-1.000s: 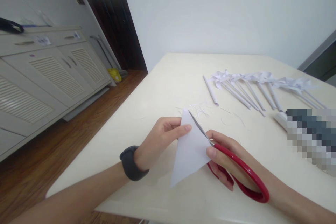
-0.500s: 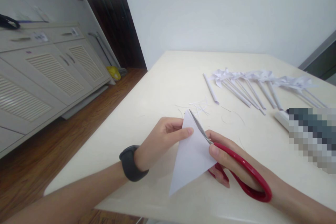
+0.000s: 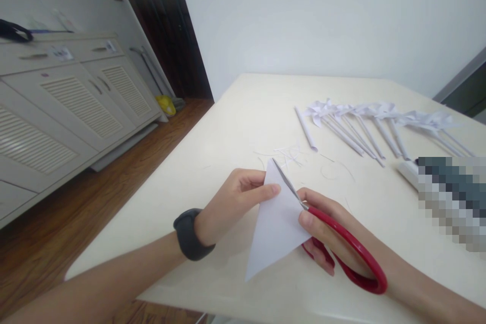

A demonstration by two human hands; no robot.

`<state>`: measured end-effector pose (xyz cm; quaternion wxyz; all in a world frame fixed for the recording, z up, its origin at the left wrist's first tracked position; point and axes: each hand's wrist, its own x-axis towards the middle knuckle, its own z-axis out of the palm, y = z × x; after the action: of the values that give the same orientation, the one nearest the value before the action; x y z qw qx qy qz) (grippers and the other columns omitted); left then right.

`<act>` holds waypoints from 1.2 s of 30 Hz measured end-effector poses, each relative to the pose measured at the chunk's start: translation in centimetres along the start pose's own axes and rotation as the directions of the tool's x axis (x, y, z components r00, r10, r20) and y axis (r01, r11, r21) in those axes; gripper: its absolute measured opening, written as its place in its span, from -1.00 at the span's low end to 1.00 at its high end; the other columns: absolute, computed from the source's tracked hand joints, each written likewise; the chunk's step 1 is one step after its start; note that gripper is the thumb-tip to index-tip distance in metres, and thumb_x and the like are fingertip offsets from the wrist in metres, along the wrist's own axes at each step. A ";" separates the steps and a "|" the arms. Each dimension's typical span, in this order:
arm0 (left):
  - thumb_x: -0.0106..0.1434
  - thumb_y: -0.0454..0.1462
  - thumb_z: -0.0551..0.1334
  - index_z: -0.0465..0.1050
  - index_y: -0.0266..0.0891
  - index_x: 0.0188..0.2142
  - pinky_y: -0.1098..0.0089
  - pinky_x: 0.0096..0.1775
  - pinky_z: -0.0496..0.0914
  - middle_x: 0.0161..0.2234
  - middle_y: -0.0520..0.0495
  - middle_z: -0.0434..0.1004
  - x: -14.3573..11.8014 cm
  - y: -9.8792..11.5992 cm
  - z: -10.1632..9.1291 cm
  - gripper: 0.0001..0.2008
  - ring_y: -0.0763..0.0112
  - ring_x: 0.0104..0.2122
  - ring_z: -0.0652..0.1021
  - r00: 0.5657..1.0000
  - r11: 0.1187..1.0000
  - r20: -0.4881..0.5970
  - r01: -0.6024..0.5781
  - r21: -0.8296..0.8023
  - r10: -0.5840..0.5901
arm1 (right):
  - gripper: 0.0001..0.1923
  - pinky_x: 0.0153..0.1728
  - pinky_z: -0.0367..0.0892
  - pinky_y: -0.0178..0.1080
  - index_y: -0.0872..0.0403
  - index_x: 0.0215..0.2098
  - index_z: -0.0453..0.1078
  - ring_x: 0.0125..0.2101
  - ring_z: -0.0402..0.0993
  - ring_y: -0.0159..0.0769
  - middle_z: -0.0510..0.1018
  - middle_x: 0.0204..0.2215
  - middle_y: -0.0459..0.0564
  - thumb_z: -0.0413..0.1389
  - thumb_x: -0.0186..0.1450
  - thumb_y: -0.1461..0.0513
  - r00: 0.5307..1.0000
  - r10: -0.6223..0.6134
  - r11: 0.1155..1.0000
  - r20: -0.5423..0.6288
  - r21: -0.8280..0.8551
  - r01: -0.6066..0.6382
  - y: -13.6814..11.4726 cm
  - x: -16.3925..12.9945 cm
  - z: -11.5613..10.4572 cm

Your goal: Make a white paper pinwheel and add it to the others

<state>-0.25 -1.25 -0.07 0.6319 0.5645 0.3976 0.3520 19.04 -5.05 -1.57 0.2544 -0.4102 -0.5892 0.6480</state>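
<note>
My left hand [image 3: 235, 197] pinches the upper corner of a folded white paper triangle [image 3: 275, 223] held just above the cream table [image 3: 235, 126]. A dark band sits on that wrist. My right hand [image 3: 326, 233] grips red-handled scissors [image 3: 341, 248], with fingers through the loops. The steel blades lie along the triangle's right edge, their tip near its top corner. The paper hides part of the right fingers.
Thin paper slivers [image 3: 288, 154] lie just beyond the hands. A row of several white paper pinwheels on rolled sticks [image 3: 364, 124] lies at the back right, next to a white tube [image 3: 408, 172] and a blurred patch. Cabinets [image 3: 64, 101] and wooden floor are at left.
The hands, paper and scissors have barely moved; the scissors' handle shifted slightly and the view drifted a little.
</note>
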 end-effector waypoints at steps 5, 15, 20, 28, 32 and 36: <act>0.17 -0.19 0.20 0.51 -0.33 -0.46 0.53 -0.50 0.27 -0.50 0.00 0.48 0.0 0.1 0.0 -0.76 0.51 -0.52 0.40 1.000 0.999 0.017 -0.023 0.023 0.023 | -0.76 -0.72 -0.03 -0.42 0.02 -0.34 0.10 -0.77 0.07 -0.53 0.16 -0.76 -0.30 -0.06 0.31 0.03 1.000 0.007 1.000 -0.005 -0.004 -0.007 -0.1 0.1 0.1; 0.20 -0.19 0.16 0.45 -0.33 -0.53 0.53 -0.50 0.24 -0.56 0.02 0.43 0.1 0.2 0.1 -0.73 0.53 -0.54 0.37 0.994 0.991 -0.036 -0.100 0.092 0.104 | -0.71 -0.70 0.00 -0.43 0.04 -0.34 0.10 -0.76 0.06 -0.55 0.13 -0.74 -0.30 -0.07 0.30 0.00 1.000 -0.013 0.999 0.021 -0.039 0.013 -0.8 -0.1 0.1; 0.21 -0.21 0.16 0.41 -0.32 -0.57 0.54 -0.50 0.21 -0.59 0.07 0.37 0.0 0.4 0.1 -0.72 0.56 -0.56 0.32 0.988 0.984 -0.070 -0.132 0.119 0.141 | -0.75 -0.68 0.00 -0.41 0.03 -0.33 0.11 -0.75 0.06 -0.53 0.15 -0.74 -0.29 -0.07 0.31 0.02 1.000 -0.024 0.998 0.014 -0.050 0.025 -0.5 -0.2 0.0; 0.20 -0.18 0.16 0.29 -0.32 -0.63 0.53 -0.53 0.16 -0.62 0.08 0.23 -0.2 0.3 0.1 -0.66 0.58 -0.57 0.25 0.993 0.983 -0.058 -0.091 0.157 0.102 | -0.74 -0.59 0.02 -0.37 0.03 -0.35 0.07 -0.67 0.05 -0.51 0.15 -0.65 -0.25 -0.10 0.32 0.02 0.999 -0.002 0.999 0.045 0.049 0.000 -0.8 -0.4 0.1; 0.19 -0.15 0.17 0.31 -0.33 -0.62 0.52 -0.51 0.20 -0.60 0.06 0.26 -0.1 0.1 0.0 -0.66 0.56 -0.56 0.29 0.999 0.995 -0.020 -0.042 0.090 0.044 | -0.74 -0.55 0.06 -0.36 0.03 -0.35 0.08 -0.64 0.13 -0.48 0.19 -0.67 -0.23 -0.15 0.35 0.02 0.998 0.009 1.000 0.054 0.009 -0.009 -0.3 -0.3 -0.1; 0.19 -0.15 0.17 0.35 -0.33 -0.59 0.50 -0.48 0.24 -0.57 0.04 0.31 0.1 0.0 0.0 -0.67 0.54 -0.53 0.33 1.000 0.999 0.010 -0.009 0.049 0.008 | -0.73 -0.58 0.04 -0.37 0.04 -0.33 0.10 -0.67 0.13 -0.50 0.20 -0.69 -0.23 -0.15 0.35 0.02 0.997 -0.026 1.000 0.071 -0.016 0.027 0.1 -0.1 -0.2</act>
<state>-0.27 -1.18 -0.03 0.6182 0.5833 0.4008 0.3422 19.31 -5.05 -1.66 0.2384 -0.3813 -0.6087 0.6537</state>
